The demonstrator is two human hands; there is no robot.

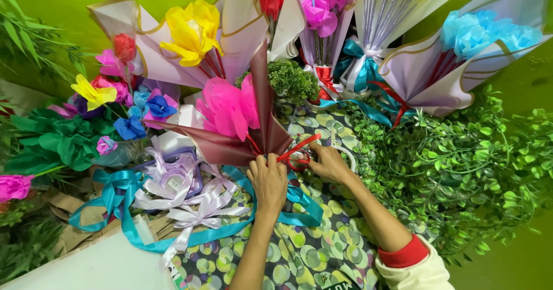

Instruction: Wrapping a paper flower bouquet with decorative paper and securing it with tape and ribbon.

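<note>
Two bare hands meet at the neck of a small bouquet [242, 123] of pink paper flowers in a maroon wrap, which lies near the middle of the worktop with its blooms pointing far and left. The left hand [268, 182] has its grip closed around the gathered stems at the wrap's base. The right hand [329, 162], in a cream sleeve with a red cuff, pinches a red ribbon [295, 152] looped at that same spot, fingers closed on it.

A cloth [299, 255] printed with green and yellow circles covers the worktop. On its left lie teal ribbon [115, 195] and lilac ribbon bows [184, 201]. Leafy green garland [455, 163] spreads across the right side. Along the far edge stand finished bouquets: a yellow one [193, 31], a magenta one [322, 5] and a light blue one [478, 33], against a bright green wall [52, 2].
</note>
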